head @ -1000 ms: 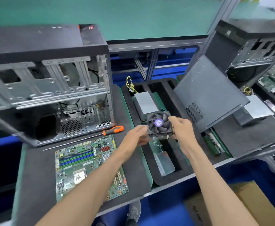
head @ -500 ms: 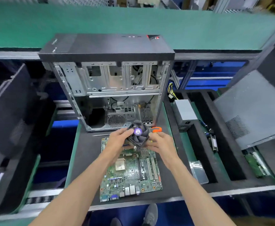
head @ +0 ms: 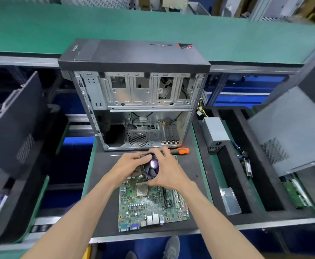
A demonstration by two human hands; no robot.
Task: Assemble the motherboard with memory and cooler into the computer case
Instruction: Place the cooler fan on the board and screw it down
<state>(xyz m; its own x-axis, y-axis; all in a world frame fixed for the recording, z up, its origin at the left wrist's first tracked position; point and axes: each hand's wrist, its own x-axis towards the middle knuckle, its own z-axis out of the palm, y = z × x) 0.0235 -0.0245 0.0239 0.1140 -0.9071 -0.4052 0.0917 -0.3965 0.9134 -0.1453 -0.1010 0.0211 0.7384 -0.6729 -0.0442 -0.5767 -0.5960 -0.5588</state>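
Both hands hold the cooler (head: 151, 168) — the left hand (head: 132, 164) curls over its far-left edge from above, and the right hand (head: 167, 172) wraps its right side, thumb underneath at the near corner and fingers arched over the far edge. The fan face points up toward the camera, tilted a little, with its pale hub showing between the two hands.

The cooler hangs over the far end of the motherboard (head: 151, 202), which lies flat on the bench (head: 104, 165) with its long axis running away from the person. The relation that matters is this: the square processor socket (head: 141, 190) sits just below and nearer the person than the hands, so the cooler is not yet centred over it. Whether its base already touches the board I cannot tell — the hands hide the underside.

My judgement is that the next move is a short pull toward the body and a lowering, squaring the cooler's frame to the socket before it seats. Neither hand is clearly closer; the right thumb lies almost at the socket's far edge.

Beyond the fingers an orange-handled screwdriver (head: 180, 151) lies crosswise, and behind it stands the open computer case (head: 138, 109), its bay waiting for the board.
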